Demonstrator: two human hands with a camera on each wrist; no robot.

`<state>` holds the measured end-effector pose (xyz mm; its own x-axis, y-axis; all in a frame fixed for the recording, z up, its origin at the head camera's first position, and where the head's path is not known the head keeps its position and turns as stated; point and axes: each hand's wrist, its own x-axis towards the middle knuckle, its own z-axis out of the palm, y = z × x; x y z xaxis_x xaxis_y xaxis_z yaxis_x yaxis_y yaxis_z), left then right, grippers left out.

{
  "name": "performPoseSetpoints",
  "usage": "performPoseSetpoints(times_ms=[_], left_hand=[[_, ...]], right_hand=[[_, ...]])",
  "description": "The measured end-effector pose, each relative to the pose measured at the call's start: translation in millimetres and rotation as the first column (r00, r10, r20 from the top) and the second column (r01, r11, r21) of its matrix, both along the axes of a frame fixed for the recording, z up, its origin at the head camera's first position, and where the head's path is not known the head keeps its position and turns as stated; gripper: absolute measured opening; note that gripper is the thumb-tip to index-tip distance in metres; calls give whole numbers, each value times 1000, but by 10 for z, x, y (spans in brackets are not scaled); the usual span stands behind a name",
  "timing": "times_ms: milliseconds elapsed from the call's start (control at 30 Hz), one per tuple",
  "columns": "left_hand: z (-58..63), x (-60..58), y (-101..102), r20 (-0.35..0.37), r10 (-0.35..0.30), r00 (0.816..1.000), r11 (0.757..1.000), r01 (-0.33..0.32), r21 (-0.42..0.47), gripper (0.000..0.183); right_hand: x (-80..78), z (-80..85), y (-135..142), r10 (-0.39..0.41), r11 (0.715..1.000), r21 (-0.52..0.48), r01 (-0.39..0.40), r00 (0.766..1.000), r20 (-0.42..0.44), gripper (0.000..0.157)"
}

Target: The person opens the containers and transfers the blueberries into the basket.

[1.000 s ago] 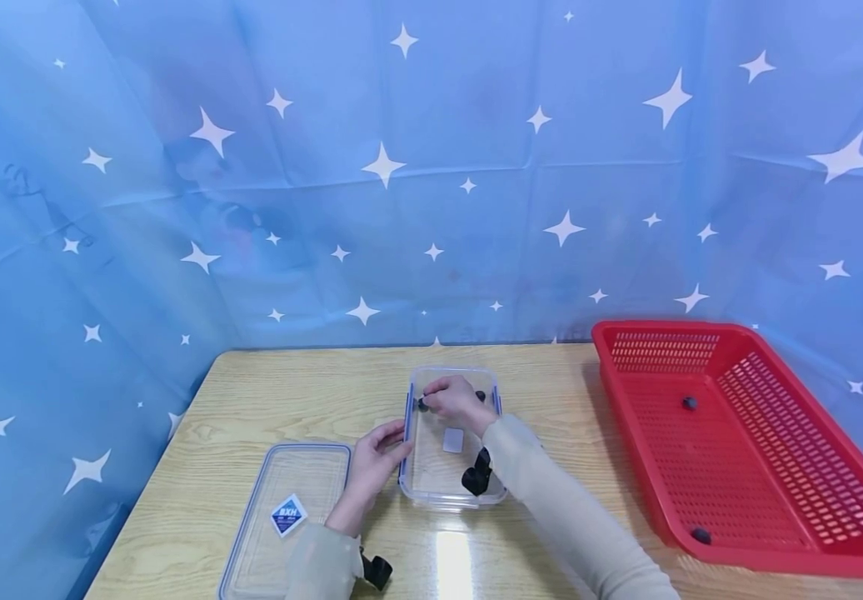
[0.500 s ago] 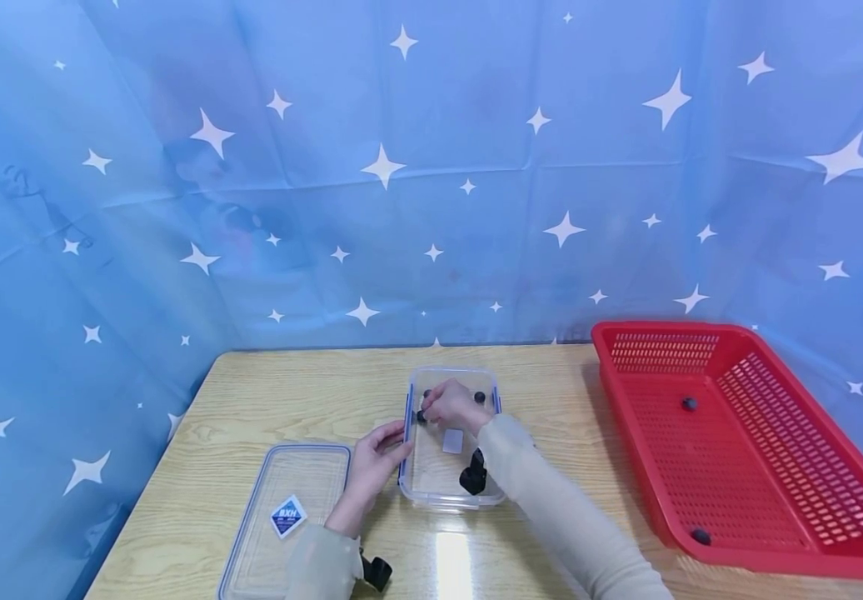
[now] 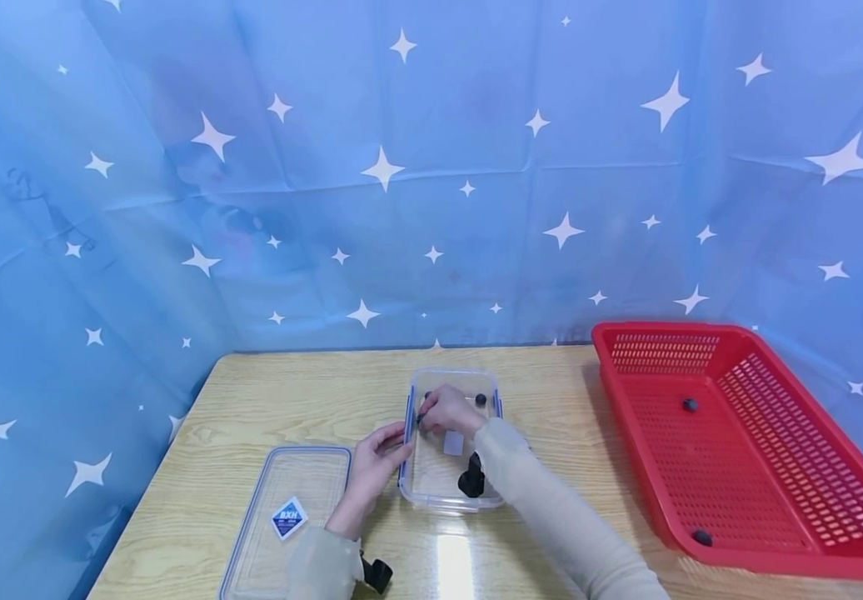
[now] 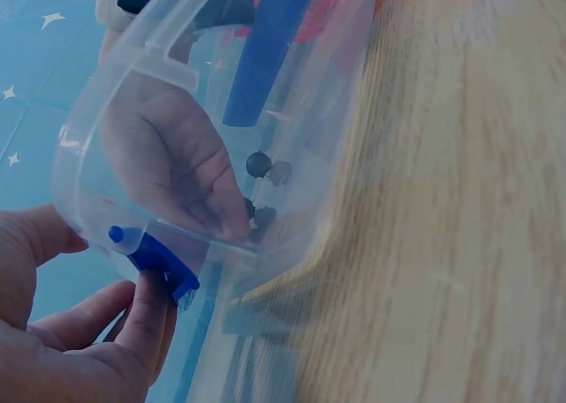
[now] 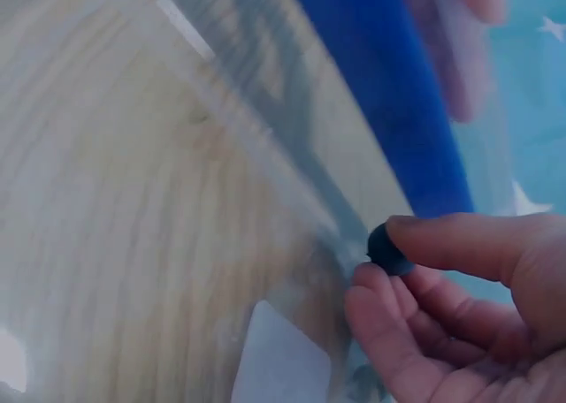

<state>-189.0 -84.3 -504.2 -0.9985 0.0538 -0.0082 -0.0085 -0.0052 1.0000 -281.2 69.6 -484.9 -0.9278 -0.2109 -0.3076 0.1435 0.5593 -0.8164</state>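
Observation:
My right hand [image 3: 450, 410] reaches into a clear plastic box [image 3: 431, 502]. Between thumb and fingertips it pinches a small dark blueberry [image 5: 385, 251], close to the box's left wall. Farther back in the box lie another blueberry [image 3: 481, 400] and one partly hidden by the hand [image 3: 427, 395]. My left hand [image 3: 373, 465] stays outside the box at its left side, fingertips touching a blue latch [image 4: 164, 266] and the edge, fingers loosely bent.
A clear lid [image 3: 266, 500] with blue trim and a diamond sticker lies left on the wooden table [image 3: 304, 392]. At the right a red perforated basket [image 3: 630, 417] holds a blueberry [image 3: 690, 405] at the back and another blueberry [image 3: 702, 537] in front.
My right hand has come nearer along the box's left side with the pinched blueberry, uncovering another one at the back left. My left hand holds its place.

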Motion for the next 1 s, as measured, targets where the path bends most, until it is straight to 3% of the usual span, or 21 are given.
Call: performPoseSetpoints(times_ms=[233, 400, 733, 1000], left_hand=[[-20, 9, 6, -2, 18, 1000, 1000, -18, -17, 41], [-18, 13, 12, -4, 17, 1000, 1000, -17, -18, 41], [-15, 20, 12, 7, 16, 1000, 999, -16, -27, 41], [-22, 7, 3, -9, 5, 1000, 999, -5, -42, 41]], right_hand=[[38, 185, 154, -20, 996, -91, 14, 998, -56, 20], [17, 343, 316, -54, 983, -177, 44, 997, -50, 21], [-16, 625, 808, -85, 972, -224, 66, 994, -75, 27], [59, 889, 1251, -99, 965, -256, 60, 985, -144, 34]])
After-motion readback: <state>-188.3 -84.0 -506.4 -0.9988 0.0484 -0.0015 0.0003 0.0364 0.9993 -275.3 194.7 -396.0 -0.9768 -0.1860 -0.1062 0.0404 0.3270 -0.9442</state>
